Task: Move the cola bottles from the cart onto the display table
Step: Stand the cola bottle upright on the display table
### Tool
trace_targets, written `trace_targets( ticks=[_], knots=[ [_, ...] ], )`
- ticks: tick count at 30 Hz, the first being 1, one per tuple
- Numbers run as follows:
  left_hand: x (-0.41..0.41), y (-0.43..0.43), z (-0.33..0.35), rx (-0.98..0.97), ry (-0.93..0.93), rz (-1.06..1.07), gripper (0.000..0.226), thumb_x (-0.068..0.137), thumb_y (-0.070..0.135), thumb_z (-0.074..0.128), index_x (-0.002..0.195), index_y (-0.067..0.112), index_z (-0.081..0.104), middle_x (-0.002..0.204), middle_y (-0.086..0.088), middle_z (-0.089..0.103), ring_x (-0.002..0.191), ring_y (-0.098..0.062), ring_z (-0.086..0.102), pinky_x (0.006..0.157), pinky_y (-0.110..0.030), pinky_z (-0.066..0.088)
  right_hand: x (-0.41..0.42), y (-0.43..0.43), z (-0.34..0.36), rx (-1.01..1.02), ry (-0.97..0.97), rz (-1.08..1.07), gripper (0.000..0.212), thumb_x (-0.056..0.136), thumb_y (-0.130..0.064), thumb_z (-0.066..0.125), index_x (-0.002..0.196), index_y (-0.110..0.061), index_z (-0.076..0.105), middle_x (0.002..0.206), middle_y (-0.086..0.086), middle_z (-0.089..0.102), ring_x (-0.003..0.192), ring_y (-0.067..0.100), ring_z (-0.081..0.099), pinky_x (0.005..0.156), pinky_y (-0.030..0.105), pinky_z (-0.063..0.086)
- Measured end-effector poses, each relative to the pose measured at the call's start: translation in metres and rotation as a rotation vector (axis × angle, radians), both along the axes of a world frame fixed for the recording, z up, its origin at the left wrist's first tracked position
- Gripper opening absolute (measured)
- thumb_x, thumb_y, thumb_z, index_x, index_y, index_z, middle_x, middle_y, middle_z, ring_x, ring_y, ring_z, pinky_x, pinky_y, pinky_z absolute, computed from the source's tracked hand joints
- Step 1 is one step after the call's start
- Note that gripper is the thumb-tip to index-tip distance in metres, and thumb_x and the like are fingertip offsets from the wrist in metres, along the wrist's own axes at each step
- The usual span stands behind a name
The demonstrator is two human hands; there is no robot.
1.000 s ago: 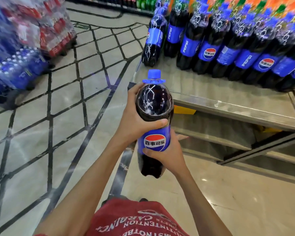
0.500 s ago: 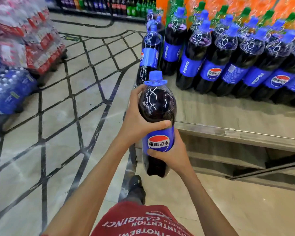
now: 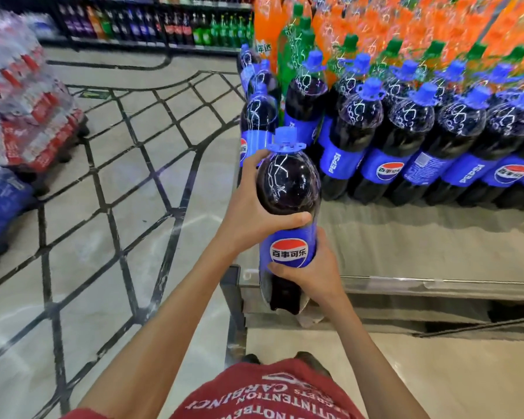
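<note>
Gripping cola bottle [image 3: 288, 189] with left hand [image 3: 248, 219] at shoulder, right hand [image 3: 312, 273] round label; roughly upright, at display table [image 3: 421, 237] corner, near row of stocked bottles [image 3: 406, 137].

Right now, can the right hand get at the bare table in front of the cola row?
Probably yes: bare table lies just beyond the right hand, nothing between. It and the left hand grip a bottle, though.

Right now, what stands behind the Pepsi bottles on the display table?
Behind the Pepsi bottles rise orange soda bottles with green caps and a green soda bottle. Their lower halves are covered, as is the display table beneath them.
</note>
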State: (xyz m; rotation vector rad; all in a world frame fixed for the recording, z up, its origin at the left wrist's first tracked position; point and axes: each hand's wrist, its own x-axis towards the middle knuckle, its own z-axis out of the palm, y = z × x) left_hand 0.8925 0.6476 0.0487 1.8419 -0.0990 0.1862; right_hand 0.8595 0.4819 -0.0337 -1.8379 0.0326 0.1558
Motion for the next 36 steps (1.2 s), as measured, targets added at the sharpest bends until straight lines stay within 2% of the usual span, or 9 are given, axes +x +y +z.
trace_targets(
  ticks=[3, 9, 15, 18, 21, 24, 28, 31, 36],
  knots=[
    [0.027, 0.003, 0.002, 0.033, 0.020, -0.029, 0.110, 0.053, 0.038, 0.096, 0.140, 0.042, 0.030, 0.134, 0.013, 0.059, 0.120, -0.006, 0.061, 0.104, -0.042, 0.050, 0.025, 0.001, -0.003, -0.007, -0.009, -0.029, 0.087, 0.045, -0.036, 0.099, 0.119, -0.028, 0.055, 0.103, -0.015, 0.073, 0.092, 0.004, 0.071, 0.075, 0.025, 0.059],
    [0.075, 0.002, 0.003, 0.066, 0.015, -0.040, 0.108, 0.058, 0.029, 0.098, 0.142, 0.043, 0.030, 0.137, 0.014, 0.057, 0.120, -0.003, 0.060, 0.106, -0.039, 0.049, 0.080, -0.002, -0.009, -0.057, -0.040, -0.049, 0.079, 0.050, -0.025, 0.101, 0.113, -0.036, 0.054, 0.099, -0.017, 0.071, 0.090, 0.002, 0.069, 0.079, 0.032, 0.059],
    [0.123, -0.003, 0.000, 0.124, -0.009, -0.036, 0.107, 0.060, 0.019, 0.097, 0.140, 0.036, 0.030, 0.114, 0.051, 0.049, 0.111, 0.010, 0.058, 0.097, -0.018, 0.048, 0.134, -0.008, -0.015, -0.094, -0.055, -0.038, 0.078, 0.051, -0.032, 0.100, 0.111, -0.033, 0.051, 0.096, -0.020, 0.070, 0.086, -0.001, 0.067, 0.074, 0.025, 0.056],
    [0.146, -0.009, -0.004, 0.121, -0.014, -0.034, 0.107, 0.058, 0.014, 0.098, 0.140, 0.030, 0.031, 0.124, 0.039, 0.053, 0.120, 0.004, 0.056, 0.105, -0.023, 0.046, 0.160, -0.013, -0.018, -0.107, -0.047, -0.019, 0.080, 0.051, -0.029, 0.100, 0.114, -0.029, 0.049, 0.099, -0.016, 0.069, 0.084, -0.006, 0.064, 0.068, 0.012, 0.048],
    [0.166, -0.015, -0.006, 0.120, -0.023, -0.013, 0.111, 0.055, 0.022, 0.099, 0.143, 0.028, 0.032, 0.136, 0.013, 0.055, 0.125, -0.002, 0.056, 0.109, -0.031, 0.045, 0.183, -0.017, -0.022, -0.109, -0.042, -0.023, 0.080, 0.048, -0.032, 0.100, 0.109, -0.030, 0.048, 0.096, -0.016, 0.069, 0.085, -0.001, 0.066, 0.073, 0.023, 0.053],
    [0.184, -0.018, -0.005, 0.137, -0.036, -0.029, 0.109, 0.056, 0.019, 0.099, 0.141, 0.031, 0.032, 0.134, 0.014, 0.054, 0.123, 0.000, 0.056, 0.108, -0.026, 0.044, 0.202, -0.016, -0.026, -0.090, -0.056, -0.029, 0.094, 0.046, -0.040, 0.098, 0.123, -0.024, 0.047, 0.102, -0.016, 0.068, 0.093, 0.008, 0.068, 0.084, 0.035, 0.057],
    [0.202, -0.015, -0.009, 0.161, -0.075, -0.053, 0.108, 0.055, 0.012, 0.099, 0.138, 0.029, 0.031, 0.129, 0.021, 0.052, 0.119, 0.004, 0.054, 0.101, -0.015, 0.042, 0.223, -0.011, -0.030, -0.074, -0.081, -0.075, 0.090, 0.048, -0.032, 0.101, 0.120, -0.026, 0.048, 0.094, -0.019, 0.070, 0.086, 0.004, 0.069, 0.082, 0.038, 0.058],
    [0.214, -0.011, -0.011, 0.171, -0.091, -0.085, 0.109, 0.055, 0.012, 0.099, 0.138, 0.030, 0.030, 0.134, 0.014, 0.050, 0.122, 0.006, 0.051, 0.102, -0.014, 0.039, 0.233, -0.006, -0.035, -0.040, -0.074, -0.097, 0.108, 0.043, -0.043, 0.098, 0.134, -0.022, 0.044, 0.107, -0.016, 0.070, 0.098, 0.007, 0.069, 0.090, 0.041, 0.058],
    [0.231, -0.005, -0.014, 0.186, -0.100, -0.158, 0.109, 0.054, 0.009, 0.099, 0.139, 0.022, 0.032, 0.133, 0.017, 0.051, 0.123, 0.006, 0.050, 0.104, -0.013, 0.037, 0.241, 0.003, -0.039, -0.039, -0.081, -0.154, 0.102, 0.047, -0.034, 0.100, 0.131, -0.026, 0.044, 0.112, -0.019, 0.066, 0.102, -0.001, 0.066, 0.094, 0.029, 0.055]
  ],
)
